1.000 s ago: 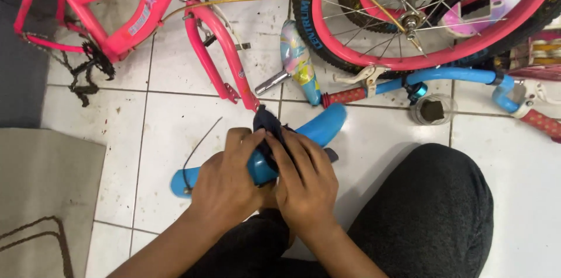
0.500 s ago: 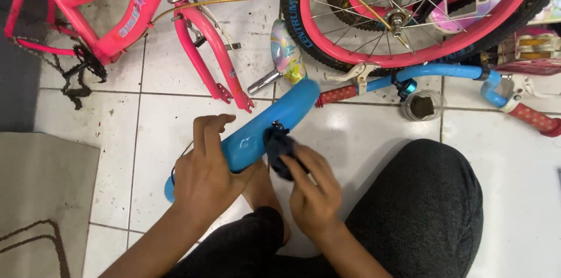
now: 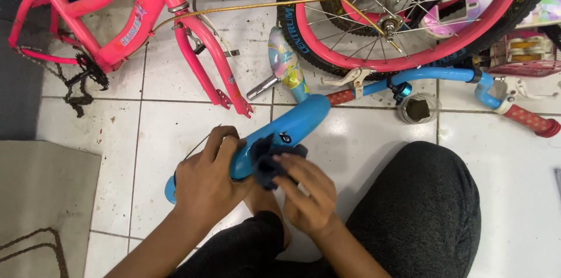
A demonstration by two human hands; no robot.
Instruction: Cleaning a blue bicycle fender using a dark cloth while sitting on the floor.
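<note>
My left hand (image 3: 204, 180) grips the lower half of a curved blue bicycle fender (image 3: 295, 123), which slants from lower left to upper right above the white tiled floor. My right hand (image 3: 307, 191) presses a crumpled dark cloth (image 3: 269, 161) against the middle of the fender's top face. Both forearms come up from the bottom of the view over my dark trousers.
A pink bicycle frame (image 3: 123, 26) with chain and fork lies upper left. A pink-rimmed wheel (image 3: 409, 15) lies upper right, above blue handlebars (image 3: 432, 76) with red grips and a small round tin (image 3: 418, 108). A grey mat (image 3: 41, 208) lies at the left.
The fender has tilted so its far end points further up and right. My right hand with the cloth has slid along it, and my left hand has shifted its grip lower.
</note>
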